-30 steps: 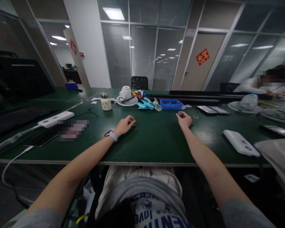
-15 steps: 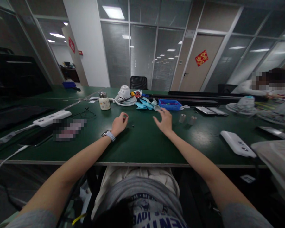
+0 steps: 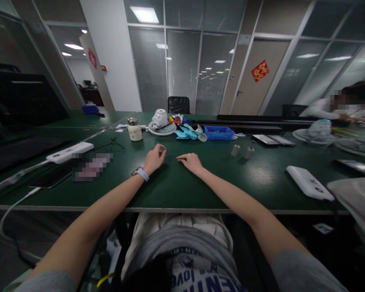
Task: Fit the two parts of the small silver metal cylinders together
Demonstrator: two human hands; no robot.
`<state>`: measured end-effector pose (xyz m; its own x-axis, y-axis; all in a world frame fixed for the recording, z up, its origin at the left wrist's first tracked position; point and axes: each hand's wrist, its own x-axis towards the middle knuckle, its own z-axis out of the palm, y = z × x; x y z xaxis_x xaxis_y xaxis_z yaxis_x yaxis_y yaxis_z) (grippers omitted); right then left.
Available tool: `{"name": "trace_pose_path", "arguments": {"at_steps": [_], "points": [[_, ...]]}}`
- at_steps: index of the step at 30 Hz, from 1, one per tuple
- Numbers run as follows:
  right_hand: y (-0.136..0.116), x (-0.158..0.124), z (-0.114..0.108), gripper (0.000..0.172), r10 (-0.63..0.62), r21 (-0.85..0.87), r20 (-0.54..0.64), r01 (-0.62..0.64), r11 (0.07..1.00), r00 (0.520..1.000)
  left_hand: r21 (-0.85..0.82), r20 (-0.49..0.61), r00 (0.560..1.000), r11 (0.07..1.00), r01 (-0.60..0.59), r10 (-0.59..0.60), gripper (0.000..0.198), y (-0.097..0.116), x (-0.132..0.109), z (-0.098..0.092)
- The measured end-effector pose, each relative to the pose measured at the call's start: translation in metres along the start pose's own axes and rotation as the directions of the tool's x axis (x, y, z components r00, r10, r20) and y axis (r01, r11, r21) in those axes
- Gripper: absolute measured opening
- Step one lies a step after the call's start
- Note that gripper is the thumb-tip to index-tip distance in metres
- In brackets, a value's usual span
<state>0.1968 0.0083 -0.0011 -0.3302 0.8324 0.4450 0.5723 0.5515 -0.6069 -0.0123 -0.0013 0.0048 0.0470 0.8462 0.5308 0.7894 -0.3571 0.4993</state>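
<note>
My left hand [image 3: 154,159] rests over the green table [image 3: 170,194], its fingers curled round toward the thumb; whatever lies in them, if anything, is hidden. Just to its right, my right hand [image 3: 192,163] points left with fingers and thumb pressed together near the tabletop. Anything between those fingertips is too small to make out. Beyond both hands lie light-blue fan blades [image 3: 187,133] and a blue tray [image 3: 219,133] with small parts in it. Two metallic cylinders [image 3: 235,150] stand to the right of my right hand.
At the back sits a white fan base [image 3: 159,117] on a round grille [image 3: 167,129], with a cream bottle [image 3: 135,132] beside it. A white power strip [image 3: 70,152] and glasses [image 3: 111,145] lie left. A white device [image 3: 309,183] is at right, and a person [image 3: 325,106] sits beyond.
My right hand has moved left and down toward my left hand, its spread fingers coming together. The small dark piece on the table no longer shows. My left hand stays in place.
</note>
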Motion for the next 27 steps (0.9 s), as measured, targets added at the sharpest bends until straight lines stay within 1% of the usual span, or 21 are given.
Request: {"name": "trace_pose_path", "arguments": {"at_steps": [1, 2, 3, 4, 6, 8, 9, 10, 12, 15, 19, 23, 27], "points": [[0.009, -0.002, -0.015, 0.015, 0.007, -0.02, -0.058, -0.008, 1.0, 0.998, -0.004, 0.001, 1.0, 1.0, 0.0, 0.0, 0.021, 0.0, 0.0, 0.0], [0.019, -0.004, -0.033, 0.016, 0.018, -0.04, -0.145, -0.024, 0.999, 0.989, -0.008, 0.0, 1.0, 1.0, 0.001, -0.001, 0.021, 0.0, 0.0, 0.001], [0.03, -0.005, -0.052, 0.017, 0.038, -0.055, -0.263, -0.054, 0.997, 0.964, -0.009, -0.002, 1.0, 1.0, 0.002, -0.002, 0.021, 0.0, 0.0, 0.001], [0.042, -0.007, -0.072, 0.02, 0.054, -0.073, -0.385, -0.089, 0.993, 0.921, -0.01, -0.003, 1.0, 1.0, 0.002, -0.002, 0.021, 0.0, 0.001, 0.002], [0.068, -0.011, -0.111, 0.028, 0.085, -0.13, -0.581, -0.195, 0.972, 0.809, -0.008, -0.001, 1.0, 1.0, 0.0, 0.0, 0.021, -0.001, 0.001, 0.003], [0.092, -0.017, -0.142, 0.032, 0.094, -0.203, -0.674, -0.307, 0.93, 0.732, -0.01, 0.007, 1.0, 1.0, 0.001, -0.001, 0.021, -0.001, 0.001, 0.003], [0.102, -0.019, -0.154, 0.032, 0.095, -0.233, -0.702, -0.354, 0.906, 0.705, -0.012, 0.013, 1.0, 1.0, 0.001, -0.001, 0.021, 0.0, 0.001, 0.003], [0.111, -0.022, -0.162, 0.032, 0.094, -0.257, -0.719, -0.389, 0.885, 0.688, -0.014, 0.017, 1.0, 1.0, 0.002, -0.002, 0.021, 0.0, 0.001, 0.002], [0.123, -0.025, -0.169, 0.032, 0.096, -0.288, -0.731, -0.432, 0.855, 0.676, -0.015, 0.021, 1.0, 1.0, 0.001, -0.001, 0.021, 0.0, 0.0, 0.001], [0.132, -0.026, -0.169, 0.031, 0.128, -0.32, -0.712, -0.481, 0.816, 0.691, -0.018, 0.018, 1.0, 1.0, -0.003, 0.003, 0.021, 0.0, 0.0, 0.0], [0.133, -0.027, -0.165, 0.03, 0.186, -0.322, -0.702, -0.539, 0.779, 0.688, -0.021, 0.018, 1.0, 1.0, -0.01, 0.01, 0.021, 0.0, -0.001, 0.001], [0.132, -0.029, -0.166, 0.027, 0.199, -0.314, -0.711, -0.557, 0.769, 0.675, -0.03, 0.028, 1.0, 0.999, -0.011, 0.012, 0.021, 0.0, -0.001, 0.002], [0.131, -0.031, -0.167, 0.02, 0.204, -0.338, -0.725, -0.598, 0.727, 0.658, -0.033, 0.023, 1.0, 0.999, -0.02, 0.021, 0.021, -0.001, -0.001, 0.002]]}}
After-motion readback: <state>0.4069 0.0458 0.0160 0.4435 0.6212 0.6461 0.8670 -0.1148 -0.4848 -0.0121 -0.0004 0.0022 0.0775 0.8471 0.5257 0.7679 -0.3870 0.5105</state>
